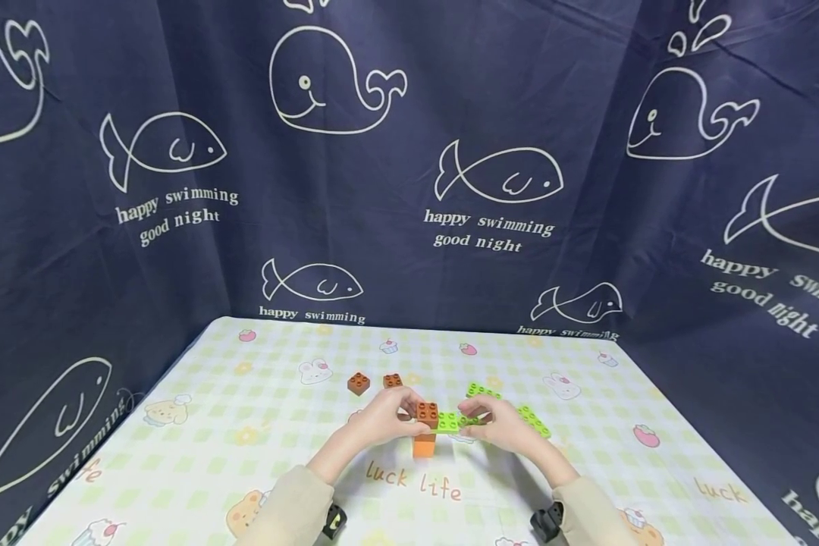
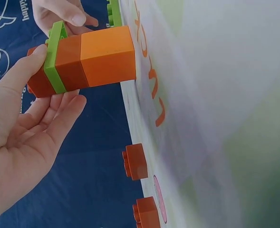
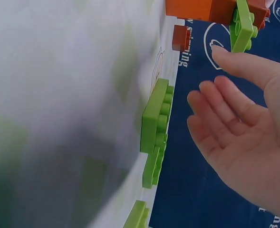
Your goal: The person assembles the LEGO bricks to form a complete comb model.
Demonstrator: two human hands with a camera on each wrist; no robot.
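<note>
A stack of toy building bricks stands on the table, with an orange brick (image 1: pixel 423 446) at the bottom. Above it come a brown brick (image 2: pixel 68 64), a flat green brick (image 1: pixel 447 422) jutting out to the right, and another brown brick (image 1: pixel 427 410) on top. My left hand (image 1: pixel 384 417) holds the top brown brick from the left, thumb on its near side. At the jutting end of the flat green brick is my right hand (image 1: pixel 497 423), its fingers loosely bent. In the right wrist view the right thumb lies close to that end, and its palm holds nothing.
Two loose brown bricks (image 1: pixel 358 383) (image 1: pixel 392 381) lie behind the left hand. Several green bricks (image 1: pixel 534 422) (image 3: pixel 155 116) lie behind and right of the right hand. A patterned cloth (image 1: pixel 259 379) covers the table, and dark blue curtains (image 1: pixel 409 182) surround it.
</note>
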